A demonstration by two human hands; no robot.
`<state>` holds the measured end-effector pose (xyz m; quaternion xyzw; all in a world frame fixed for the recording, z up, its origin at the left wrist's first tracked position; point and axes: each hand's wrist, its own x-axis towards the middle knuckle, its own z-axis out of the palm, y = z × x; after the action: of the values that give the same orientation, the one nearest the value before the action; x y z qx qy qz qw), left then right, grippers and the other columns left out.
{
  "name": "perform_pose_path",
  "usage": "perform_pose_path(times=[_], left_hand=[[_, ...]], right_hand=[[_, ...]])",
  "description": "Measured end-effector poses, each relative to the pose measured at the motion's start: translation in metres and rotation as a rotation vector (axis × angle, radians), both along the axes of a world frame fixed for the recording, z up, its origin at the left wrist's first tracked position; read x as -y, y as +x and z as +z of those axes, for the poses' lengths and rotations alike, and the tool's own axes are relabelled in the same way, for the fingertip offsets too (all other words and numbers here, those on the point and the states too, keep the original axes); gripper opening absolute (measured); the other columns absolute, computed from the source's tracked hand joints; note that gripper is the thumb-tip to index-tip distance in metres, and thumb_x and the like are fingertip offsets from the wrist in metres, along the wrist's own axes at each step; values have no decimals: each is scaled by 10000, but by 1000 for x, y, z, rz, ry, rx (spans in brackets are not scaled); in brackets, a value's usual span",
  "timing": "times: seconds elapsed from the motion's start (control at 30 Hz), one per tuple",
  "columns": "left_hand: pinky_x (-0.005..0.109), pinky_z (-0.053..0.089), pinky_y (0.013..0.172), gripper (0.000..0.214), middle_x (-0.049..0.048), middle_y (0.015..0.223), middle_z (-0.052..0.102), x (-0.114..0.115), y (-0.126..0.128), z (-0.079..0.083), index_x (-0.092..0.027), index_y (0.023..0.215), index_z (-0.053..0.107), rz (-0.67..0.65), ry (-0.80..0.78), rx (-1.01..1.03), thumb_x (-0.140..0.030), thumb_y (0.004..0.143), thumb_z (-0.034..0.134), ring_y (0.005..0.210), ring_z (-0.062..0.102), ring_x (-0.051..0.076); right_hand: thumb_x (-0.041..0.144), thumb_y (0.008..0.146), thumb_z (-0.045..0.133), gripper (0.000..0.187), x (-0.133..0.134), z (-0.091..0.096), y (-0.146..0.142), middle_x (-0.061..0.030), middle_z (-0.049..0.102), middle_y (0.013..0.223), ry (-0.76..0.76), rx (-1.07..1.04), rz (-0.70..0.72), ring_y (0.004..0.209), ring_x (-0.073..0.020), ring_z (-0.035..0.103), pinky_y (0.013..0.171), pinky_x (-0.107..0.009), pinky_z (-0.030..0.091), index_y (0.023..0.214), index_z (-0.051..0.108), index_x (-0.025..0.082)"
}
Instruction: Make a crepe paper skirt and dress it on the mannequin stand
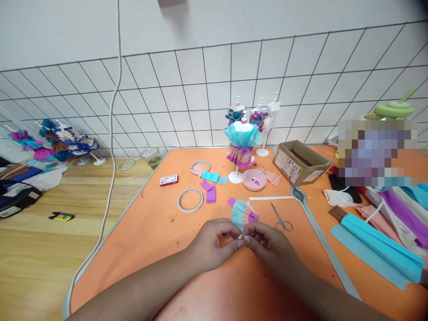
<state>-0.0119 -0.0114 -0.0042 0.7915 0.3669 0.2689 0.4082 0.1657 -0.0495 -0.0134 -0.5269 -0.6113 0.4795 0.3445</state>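
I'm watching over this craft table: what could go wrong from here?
The tiny white piece pinched between the left hand and right hand could slip away. The scissors lie close beside the right hand, so it might knock them. The pleated paper just past both hands could get crushed.

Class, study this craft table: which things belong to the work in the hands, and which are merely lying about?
Likely in use: pleated paper piece, pinched by left hand and right hand; scissors; tape ring; purple paper squares; pink bowl.
Lying about: cardboard box; small red box; glass jar.
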Motion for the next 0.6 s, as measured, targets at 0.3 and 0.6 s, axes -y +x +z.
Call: perform_pose_path(times=[0.3, 0.6], left_hand=[[287, 485, 748, 145, 46, 816, 717, -11, -10, 3, -195, 824, 712, -26, 155, -107, -252, 837, 579, 797, 626, 158], [404, 474, 883, 743, 66, 1182, 648, -40, -40, -17, -210, 1377, 407, 28, 497, -508, 64, 686, 409, 1082, 561, 222]], right_hand=[[362, 859, 470, 170, -5, -5, 12, 73, 386, 590, -260, -232, 41, 451, -81, 367, 370, -177, 322, 786, 465, 208], [308, 903, 439, 281, -17, 7, 35, -47, 677, 960, 175, 270, 34, 884, -193, 619, 734, -297, 485, 1006, 695, 250]])
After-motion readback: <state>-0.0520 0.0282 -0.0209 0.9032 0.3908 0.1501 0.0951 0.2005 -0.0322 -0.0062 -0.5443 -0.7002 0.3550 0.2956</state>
